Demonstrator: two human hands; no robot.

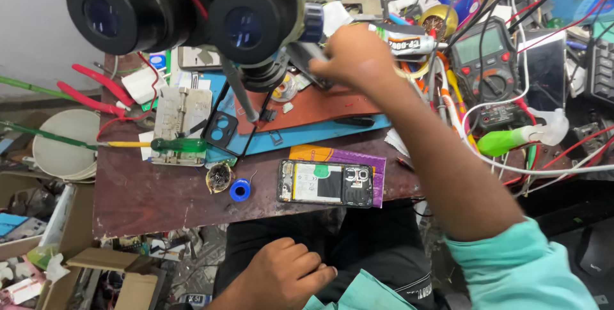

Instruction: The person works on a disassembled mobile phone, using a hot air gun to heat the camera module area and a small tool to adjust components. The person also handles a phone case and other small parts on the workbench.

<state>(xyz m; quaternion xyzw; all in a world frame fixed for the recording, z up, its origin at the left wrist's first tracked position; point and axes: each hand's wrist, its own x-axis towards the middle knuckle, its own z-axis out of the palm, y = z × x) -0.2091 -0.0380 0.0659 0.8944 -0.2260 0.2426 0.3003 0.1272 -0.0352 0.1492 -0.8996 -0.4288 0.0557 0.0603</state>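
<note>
Reaching right hand [355, 57] is closing fingers on dark tool [313, 70] beneath microscope [192, 16]; left hand [281, 275] is resting curled on lap, holding nothing; one opened phone [325, 183], two eyepieces.

worn, seemingly wooden desk [160, 201]

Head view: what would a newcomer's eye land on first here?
The big black twin eyepieces of a microscope fill the top left, looming over a cluttered repair bench. The right hand reaches across to the back of the bench beside a tube, while the left hand rests in the lap. Near the front edge lies an opened phone, its insides showing, on a purple sheet.
</note>
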